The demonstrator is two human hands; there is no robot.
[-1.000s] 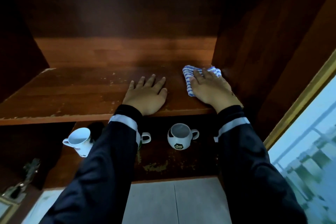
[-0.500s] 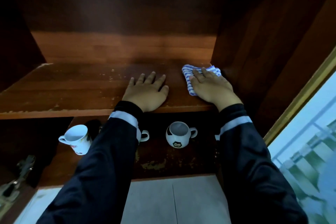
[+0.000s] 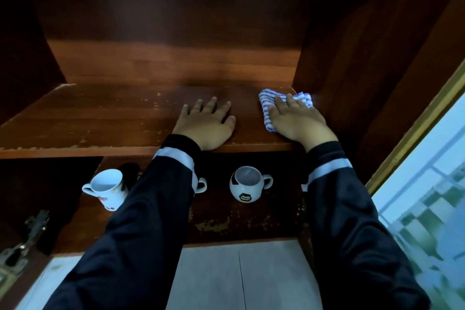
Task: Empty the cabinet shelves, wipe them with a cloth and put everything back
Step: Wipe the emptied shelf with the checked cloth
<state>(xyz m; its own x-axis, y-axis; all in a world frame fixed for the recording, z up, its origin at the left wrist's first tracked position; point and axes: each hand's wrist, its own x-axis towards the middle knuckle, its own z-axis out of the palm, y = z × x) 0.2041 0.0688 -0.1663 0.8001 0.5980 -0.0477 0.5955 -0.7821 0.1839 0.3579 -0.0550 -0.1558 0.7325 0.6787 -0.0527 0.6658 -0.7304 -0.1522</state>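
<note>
Upper shelf [image 3: 100,118]: left hand [image 3: 205,124] flat, fingers spread. Right hand [image 3: 295,121] flat, pressing cloth [image 3: 266,106] at the right rear corner. Lower shelf [image 3: 226,219]: apparently three mugs [image 3: 247,184], one mostly hidden.

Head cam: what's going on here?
A person is wiping the upper cabinet shelf. The right hand presses a blue-striped cloth flat near the shelf's back right corner; the left hand rests flat on the shelf beside it. A white mug and a round football-print mug sit on the lower shelf.
</note>
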